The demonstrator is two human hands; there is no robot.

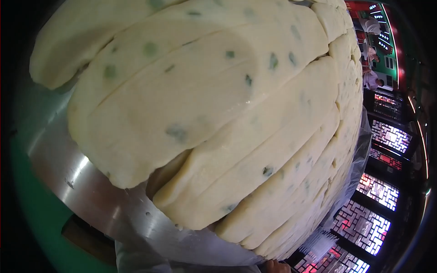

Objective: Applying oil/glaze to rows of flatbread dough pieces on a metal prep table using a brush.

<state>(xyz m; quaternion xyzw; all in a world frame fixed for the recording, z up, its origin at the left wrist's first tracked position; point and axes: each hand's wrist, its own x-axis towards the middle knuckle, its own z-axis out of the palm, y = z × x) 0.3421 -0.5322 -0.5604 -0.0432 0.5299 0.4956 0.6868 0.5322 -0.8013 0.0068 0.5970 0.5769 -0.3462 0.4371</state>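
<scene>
Thick strips of pale dough (191, 92) flecked with green bits fill most of the head view, very close to the camera. They lie side by side and overlap, with seams between them. Under their near ends shows a shiny curved metal surface (92, 174), with small dough scraps stuck to it. At the bottom edge, part of my right hand (278, 267) is visible beside the dough, past a pale sleeve (146, 256). The frame cuts off most of its fingers, so its grip is hidden. My left hand is out of view.
Clear plastic sheeting (360, 146) runs along the dough's far side. A pale comb-toothed object (319, 244) stands near the lower right. A brown wooden piece (88, 237) sits below the metal rim, above a green floor (37, 211). Several people, lattice windows (365, 221) and lit signs appear sideways beyond.
</scene>
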